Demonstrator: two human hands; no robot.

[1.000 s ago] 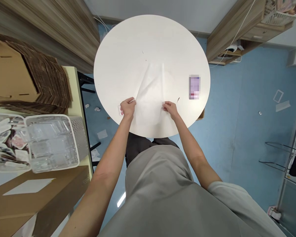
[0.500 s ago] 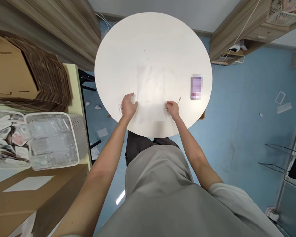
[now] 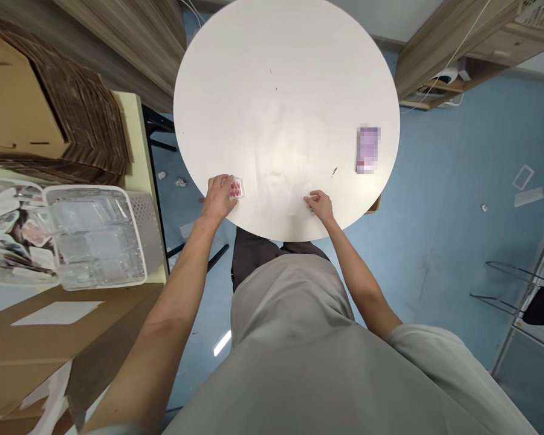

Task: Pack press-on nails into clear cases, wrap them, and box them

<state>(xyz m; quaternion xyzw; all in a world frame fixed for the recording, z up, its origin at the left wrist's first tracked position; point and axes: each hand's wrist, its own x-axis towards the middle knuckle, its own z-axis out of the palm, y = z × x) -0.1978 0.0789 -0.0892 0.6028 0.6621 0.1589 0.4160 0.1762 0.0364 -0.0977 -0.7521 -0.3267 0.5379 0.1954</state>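
A thin white sheet (image 3: 281, 157) lies flat on the round white table (image 3: 236, 78), hard to tell from the tabletop. My right hand (image 3: 320, 204) pinches the sheet's near right corner. My left hand (image 3: 217, 196) rests at the table's near left edge, its fingers closed round a small clear packet with pink contents (image 3: 236, 189).
A blurred purple rectangular item (image 3: 367, 149) lies on the table's right side. To my left stand white baskets of clear plastic packets (image 3: 90, 235), stacked flat cardboard (image 3: 49, 121) and a brown box (image 3: 36, 344). Scraps of paper litter the blue floor (image 3: 457, 181).
The sheet, raised in a fold a second ago, now lies flat. My left hand has let go of its left corner and closed on the small pink packet beside it.
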